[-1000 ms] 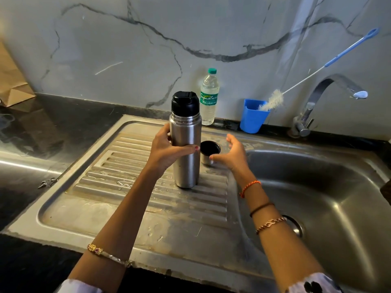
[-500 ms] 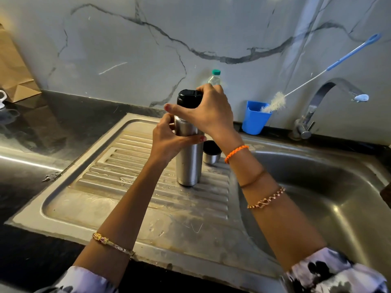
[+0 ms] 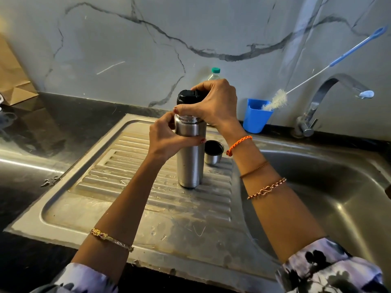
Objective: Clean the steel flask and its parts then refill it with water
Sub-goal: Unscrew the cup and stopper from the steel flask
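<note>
A steel flask point(image 3: 189, 163) stands upright on the ribbed drainboard point(image 3: 135, 178) of the sink. My left hand point(image 3: 167, 138) grips its upper body. My right hand point(image 3: 213, 103) comes from above and grips the black stopper point(image 3: 187, 96) on the flask's neck, fingers curled round it. The steel threads of the neck show just below the stopper. The flask's small steel cup lid point(image 3: 213, 152) stands open side up on the drainboard, just right of the flask.
A water bottle with a green cap point(image 3: 215, 71) stands behind my right hand against the marble wall. A blue cup point(image 3: 255, 119) holds a long bottle brush point(image 3: 275, 100). The tap point(image 3: 330, 89) arches over the sink basin point(image 3: 330, 187). A brown paper bag point(image 3: 10, 81) stands far left.
My right hand rose from beside the small cup to the black stopper and gripped it. The stopper now sits a little higher, with the neck threads showing. My left hand kept its hold on the flask.
</note>
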